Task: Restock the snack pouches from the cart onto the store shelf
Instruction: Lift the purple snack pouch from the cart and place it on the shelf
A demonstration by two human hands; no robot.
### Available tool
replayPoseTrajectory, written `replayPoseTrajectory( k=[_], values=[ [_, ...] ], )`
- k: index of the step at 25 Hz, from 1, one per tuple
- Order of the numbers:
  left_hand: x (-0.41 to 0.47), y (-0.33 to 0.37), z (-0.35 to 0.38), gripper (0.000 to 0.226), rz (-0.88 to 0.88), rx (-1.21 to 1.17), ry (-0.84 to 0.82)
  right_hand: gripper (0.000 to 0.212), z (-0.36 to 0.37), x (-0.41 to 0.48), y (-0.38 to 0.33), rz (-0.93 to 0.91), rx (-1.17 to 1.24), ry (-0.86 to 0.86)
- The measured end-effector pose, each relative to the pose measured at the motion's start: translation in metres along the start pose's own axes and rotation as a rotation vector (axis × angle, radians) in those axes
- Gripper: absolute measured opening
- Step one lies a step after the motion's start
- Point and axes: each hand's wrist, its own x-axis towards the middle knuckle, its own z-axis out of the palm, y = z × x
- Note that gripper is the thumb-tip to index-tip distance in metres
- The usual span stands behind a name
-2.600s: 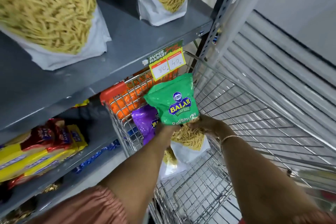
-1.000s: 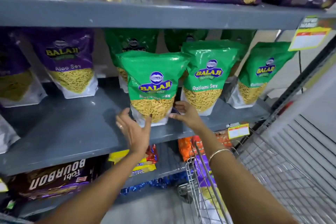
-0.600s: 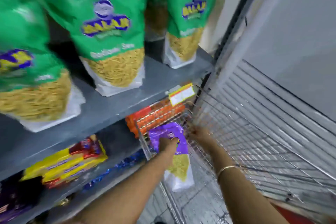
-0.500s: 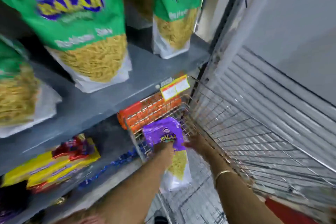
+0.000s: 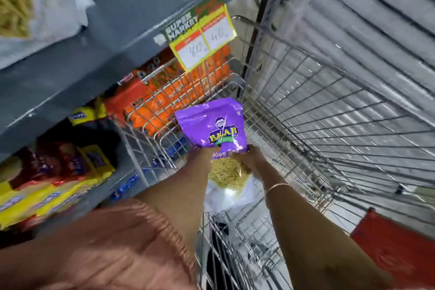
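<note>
- Two hands hold one purple pouch (image 5: 213, 125) over the wire cart (image 5: 329, 106): the left hand (image 5: 202, 160) is closed on its left side, the right hand (image 5: 250, 160) closed on its right, both about where the purple print meets the clear window.
- Risk, as I judge it: the pouch is gripped at the middle, so its purple top could flop and snag on the cart's rim or on the price tag (image 5: 200, 37) hanging from the grey shelf (image 5: 106, 37) above.
- Squeezing hard across the clear window could crush the thin yellow snack inside.
- The cart looks nearly bare below the hands; blur hides whether anything else lies at the bottom.
- On the grey shelf, upper left, stands a clear-bottomed pouch of the same yellow snack (image 5: 21, 2).
- Lower shelves hold orange packets (image 5: 164, 99) and yellow packets (image 5: 58, 193).
</note>
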Motion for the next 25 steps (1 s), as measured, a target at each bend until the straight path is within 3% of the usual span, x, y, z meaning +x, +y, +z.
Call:
replayPoseTrajectory(
  k=[5, 7, 10, 12, 19, 25],
  values=[
    [-0.025, 0.003, -0.001, 0.047, 0.095, -0.119, -0.083, 0.022, -0.024, -0.047, -0.015, -0.129, 0.071, 0.009],
    [-0.055, 0.016, -0.009, 0.035, 0.163, -0.141, -0.157, 0.012, -0.037, -0.078, -0.031, -0.209, 0.104, 0.035],
    [-0.113, 0.036, -0.02, 0.033, 0.352, -0.157, -0.221, 0.036, -0.05, -0.126, -0.058, -0.335, 0.134, 0.103],
    [-0.155, 0.043, -0.034, 0.035, 0.463, -0.148, -0.203, 0.04, -0.05, -0.165, -0.078, -0.439, 0.156, 0.136],
    [-0.271, 0.042, -0.131, 0.05, 0.806, -0.263, 0.001, 0.043, 0.003, -0.306, -0.155, -0.816, 0.115, 0.065],
    [-0.33, -0.019, -0.266, 0.045, 1.021, -0.376, 0.251, 0.04, 0.123, -0.378, -0.171, -0.985, 0.019, -0.082]
  ],
)
